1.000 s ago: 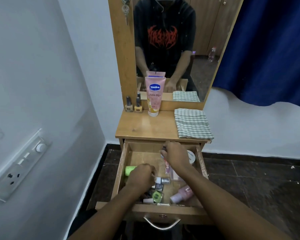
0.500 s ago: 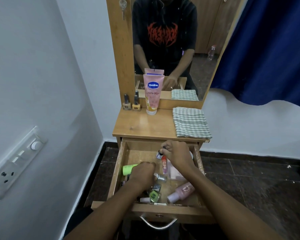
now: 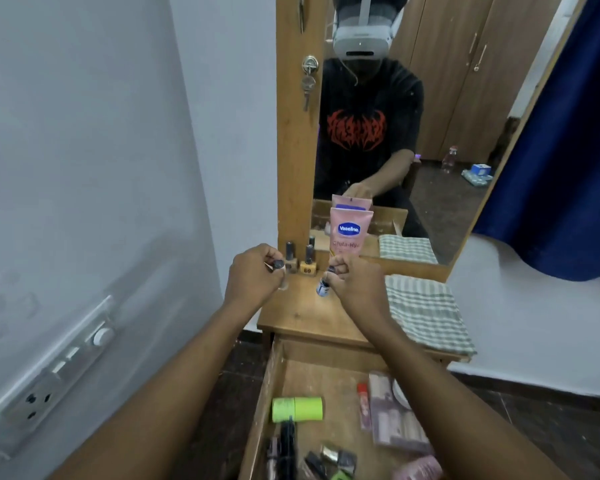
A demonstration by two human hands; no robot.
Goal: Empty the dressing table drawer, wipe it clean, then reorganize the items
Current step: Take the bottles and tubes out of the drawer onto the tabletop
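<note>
Right hand (image 3: 355, 278) grips small bottle (image 3: 323, 285) upright, just above bench (image 3: 309, 313); left hand (image 3: 253, 277) grips another at nine o'clock.

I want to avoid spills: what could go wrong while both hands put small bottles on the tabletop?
The right hand holds its bottle tilted; it may topple when released. The left hand works close to two standing polish bottles and could knock them over.
</note>
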